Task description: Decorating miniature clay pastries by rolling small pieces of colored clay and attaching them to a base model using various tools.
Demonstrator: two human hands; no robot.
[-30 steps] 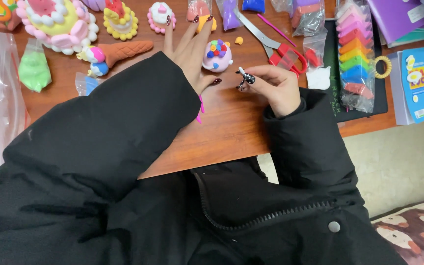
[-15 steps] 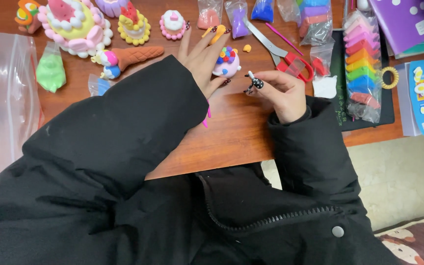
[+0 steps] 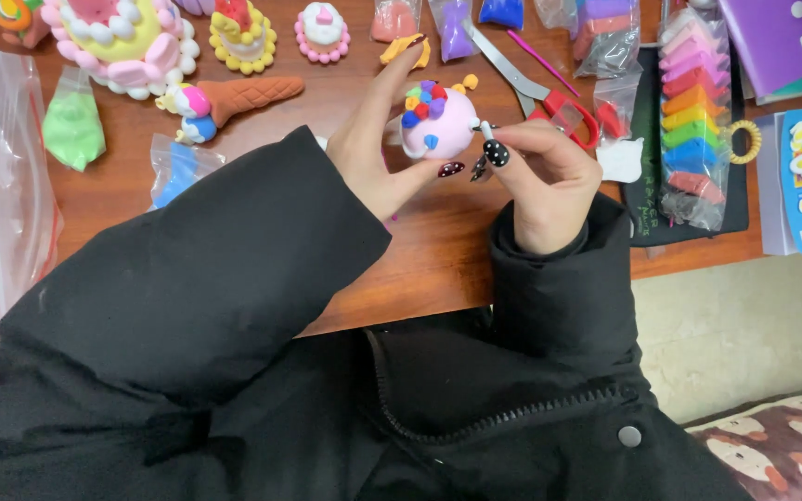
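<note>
The small pink clay ball [image 3: 438,122], studded on top with coloured bits, was held above the wooden table [image 3: 438,250] by the left hand [image 3: 378,153], its thumb below and a finger reaching over the far side. The right hand [image 3: 545,181] was closed in a pinch around a slim white tool [image 3: 486,132], whose tip was set against the ball's right flank. The two hands were thus brought close together, joined only through the ball.

For the step to be done well, it was judged that the ball should be gripped lightly, so that the soft clay would not be dented, and that the tool should be pressed gently and steadied against the other hand.

Just beyond, red-handled scissors [image 3: 549,102] were laid; further right a pack of coloured clay strips [image 3: 693,121] was seen. To the left, a clay ice-cream cone [image 3: 234,95] and a decorated clay cake [image 3: 122,42] were set.
</note>
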